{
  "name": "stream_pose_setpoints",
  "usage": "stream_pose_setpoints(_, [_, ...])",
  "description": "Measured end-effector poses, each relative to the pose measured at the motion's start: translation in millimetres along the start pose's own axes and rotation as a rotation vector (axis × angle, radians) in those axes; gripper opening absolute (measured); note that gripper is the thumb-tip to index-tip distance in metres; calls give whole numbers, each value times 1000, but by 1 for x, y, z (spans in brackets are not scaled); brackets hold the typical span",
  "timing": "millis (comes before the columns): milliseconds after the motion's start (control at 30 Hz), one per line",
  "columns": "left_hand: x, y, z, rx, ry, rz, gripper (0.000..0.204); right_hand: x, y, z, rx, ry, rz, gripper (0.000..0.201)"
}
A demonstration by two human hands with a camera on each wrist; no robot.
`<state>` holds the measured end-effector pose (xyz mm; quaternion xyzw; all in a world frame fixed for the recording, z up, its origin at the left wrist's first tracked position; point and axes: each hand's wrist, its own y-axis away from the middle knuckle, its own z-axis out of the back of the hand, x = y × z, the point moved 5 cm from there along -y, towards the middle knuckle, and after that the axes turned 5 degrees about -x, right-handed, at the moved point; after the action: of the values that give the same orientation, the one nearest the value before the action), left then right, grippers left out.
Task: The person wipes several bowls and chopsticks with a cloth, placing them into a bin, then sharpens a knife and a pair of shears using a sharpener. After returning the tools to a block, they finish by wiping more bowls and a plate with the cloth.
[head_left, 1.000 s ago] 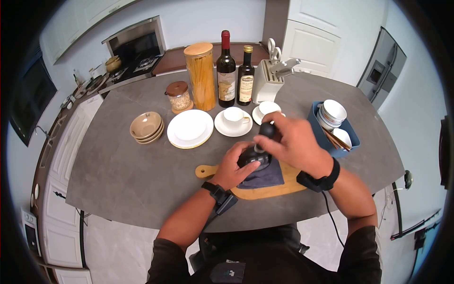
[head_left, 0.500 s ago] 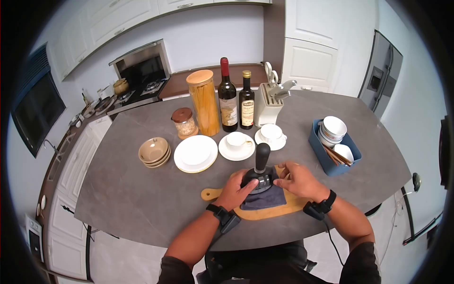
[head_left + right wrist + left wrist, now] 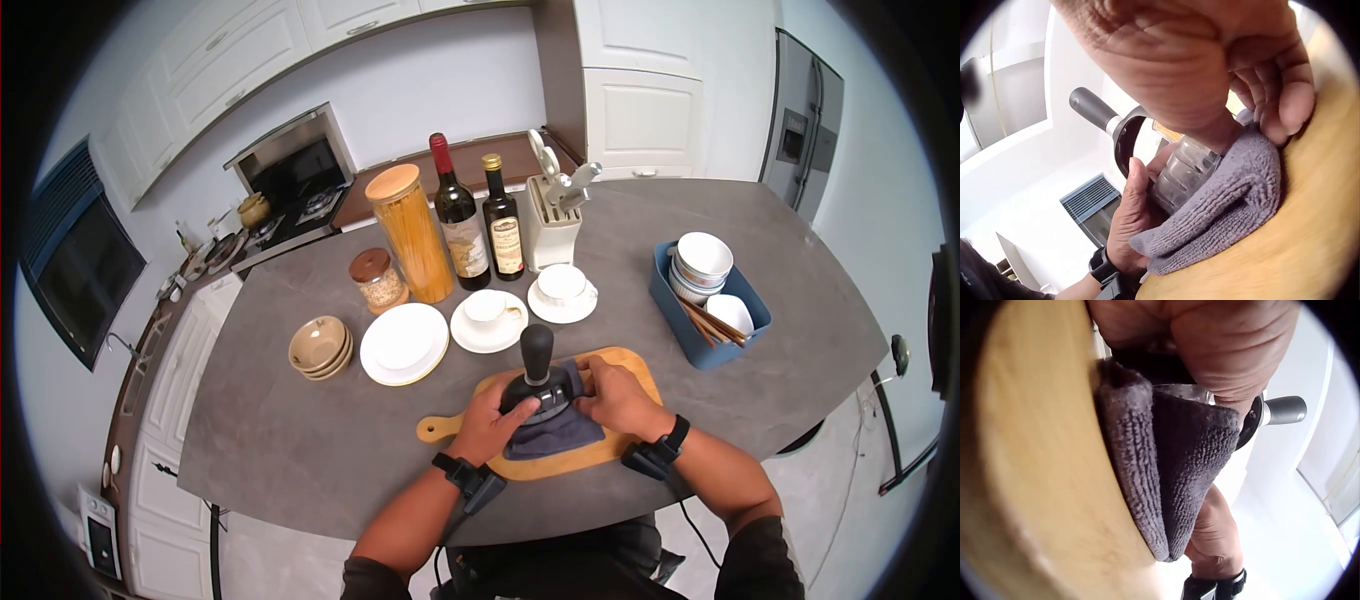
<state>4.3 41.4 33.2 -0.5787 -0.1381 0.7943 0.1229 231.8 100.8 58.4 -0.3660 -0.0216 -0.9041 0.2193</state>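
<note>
A black-handled device (image 3: 537, 350) with a clear, ribbed lower part (image 3: 1185, 172) stands upright on a folded grey cloth (image 3: 556, 432), which lies on a wooden cutting board (image 3: 645, 385). My left hand (image 3: 487, 425) grips the device's base from the left, thumb across its front. On the other side, my right hand (image 3: 622, 398) pinches the cloth's edge beside the base, seen closely in the right wrist view. The left wrist view shows the cloth (image 3: 1191, 462) folded up in layers over the board (image 3: 1054, 456). What the device's underside touches is hidden.
Behind the board are white plates (image 3: 404, 343), two cups on saucers (image 3: 488, 337), a pasta jar (image 3: 415, 240), two bottles (image 3: 466, 250) and a knife block (image 3: 552, 235). Brown bowls (image 3: 318, 345) stand left; a blue basket (image 3: 690, 335) of bowls and chopsticks stands right.
My right hand has come down from the black handle to the cloth on the base's right side, and the cloth's right part is now lifted. My left hand stays on the base. The head view has shifted.
</note>
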Motion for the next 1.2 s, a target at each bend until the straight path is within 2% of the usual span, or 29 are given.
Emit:
stream_pose_setpoints(133, [-1, -3, -13, 16, 102, 31, 51, -19, -9, 5, -72, -63, -22, 57])
stream_pose_setpoints(233, [1, -4, -20, -3, 50, 12, 52, -29, -13, 8, -131, -99, 31, 53])
stream_pose_setpoints(333, [1, -5, -19, -9, 80, 11, 50, -43, -8, -2, -170, -249, 67, 44])
stream_pose_setpoints(400, [3, -4, -19, -9, 103, 13, 49, -51, -8, -2, -191, -475, 27, 36])
stream_pose_setpoints(433, [6, -4, -19, 2, 88, 15, 49, -56, -12, -1, -187, -469, 28, 36])
stream_pose_setpoints(500, [8, -1, -18, 11, 82, 21, 49, -69, -16, 3, -142, -639, -28, 30])
stream_pose_setpoints(633, [7, -3, -15, 40, 130, 6, 48, -60, -34, 40, -132, -593, -87, 27])
stream_pose_setpoints(767, [3, -2, -14, 59, 149, 54, 47, -13, -79, 119, -503, -105, 235, 33])
stream_pose_setpoints(833, [-1, -1, -12, 54, 162, 70, 46, 49, -92, 155, -611, 75, 320, 39])
stream_pose_setpoints(900, [1, 0, -12, 46, 173, 85, 45, 83, -111, 169, -613, 229, 351, 44])
stream_pose_setpoints(933, [4, -1, -13, 44, 171, 48, 45, 92, -123, 171, -615, 231, 354, 44])
stream_pose_setpoints(967, [3, -2, -13, 43, 169, 9, 45, 96, -136, 168, -600, 360, 324, 46])
stream_pose_setpoints(1000, [3, -1, -13, 43, 169, 2, 45, 98, -148, 165, -584, 488, 292, 47])
stream_pose_setpoints(1033, [3, 0, -13, 45, 179, 32, 44, 98, -158, 163, -588, 491, 295, 47])
stream_pose_setpoints(1100, [4, 0, -12, 39, 189, 53, 44, 88, -186, 149, -398, 623, 104, 49])
stream_pose_setpoints(1200, [5, 1, -13, 26, 205, 52, 43, 78, -210, 139, -386, 593, 61, 44])
